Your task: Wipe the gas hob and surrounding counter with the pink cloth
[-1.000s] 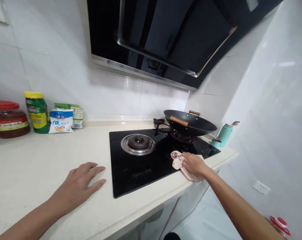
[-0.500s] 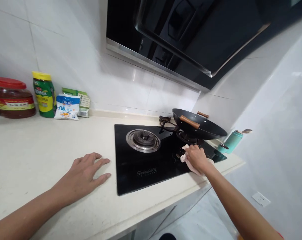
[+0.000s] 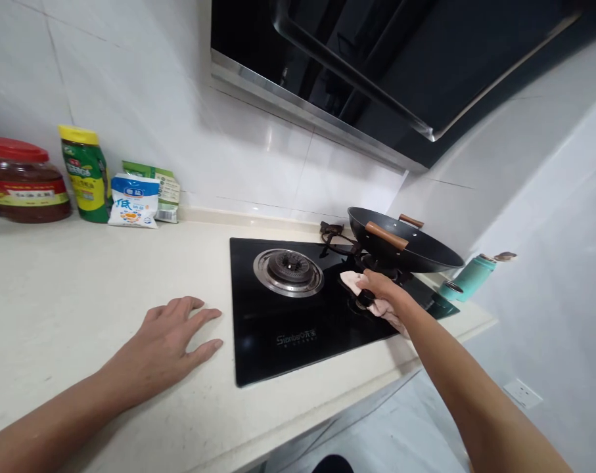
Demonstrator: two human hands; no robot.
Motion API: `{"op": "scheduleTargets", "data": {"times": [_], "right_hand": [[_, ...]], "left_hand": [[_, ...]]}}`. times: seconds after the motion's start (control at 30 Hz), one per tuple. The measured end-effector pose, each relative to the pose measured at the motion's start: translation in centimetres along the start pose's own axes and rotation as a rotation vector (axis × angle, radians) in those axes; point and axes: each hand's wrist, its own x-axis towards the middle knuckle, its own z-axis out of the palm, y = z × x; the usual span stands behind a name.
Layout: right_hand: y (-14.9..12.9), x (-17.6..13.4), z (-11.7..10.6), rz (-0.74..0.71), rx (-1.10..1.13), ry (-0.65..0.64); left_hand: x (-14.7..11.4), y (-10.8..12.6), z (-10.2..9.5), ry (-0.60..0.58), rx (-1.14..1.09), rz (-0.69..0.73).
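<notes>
My left hand (image 3: 172, 338) rests on the cream countertop (image 3: 179, 420), fingers spread, just left of the cooktop's edge. On the black glass cooktop (image 3: 263, 361), my right hand (image 3: 380, 288) presses a pale pink cloth (image 3: 389, 313) near the control knobs, its fingers closed on the cloth. A black knob (image 3: 365, 297) shows beside the cloth. To the left of that hand lies a bare gas burner (image 3: 288, 270) with a silver ring. Behind the hand, a black wok (image 3: 411, 243) with wooden handles sits tilted over the other burner.
A dark range hood (image 3: 357, 79) overhangs the cooktop. Against the back wall stand a red-lidded jar (image 3: 26, 184), a green bottle (image 3: 87, 176), a white-and-blue packet (image 3: 134, 202) and a green packet (image 3: 167, 190). A turquoise container (image 3: 476, 277) stands at the right end.
My right hand has shifted slightly back and left over the cooktop with the cloth, uncovering a black knob. The view has moved a little. My left hand stays on the countertop.
</notes>
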Motion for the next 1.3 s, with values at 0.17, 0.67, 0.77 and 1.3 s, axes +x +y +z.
{"op": "scheduleTargets", "data": {"times": [0.17,0.67,0.77,1.3], "right_hand": [[-0.3,3.1,0.5,0.005,0.048,-0.042],[-10.9,7.8,1.3,-0.096,0.004,0.091],[-11.6,5.8,1.4,-0.133,-0.026,0.112],[-14.8,-7.8,2.0,-0.476,0.086,0.363]], "left_hand": [[-0.1,0.1,-0.2,-0.009,-0.003,0.007],[-0.4,1.1,-1.6,-0.048,-0.05,-0.034],[-0.4,1.2,-1.7,-0.042,-0.071,-0.035],[0.1,0.4,-1.0,-0.058,-0.085,-0.074]]}}
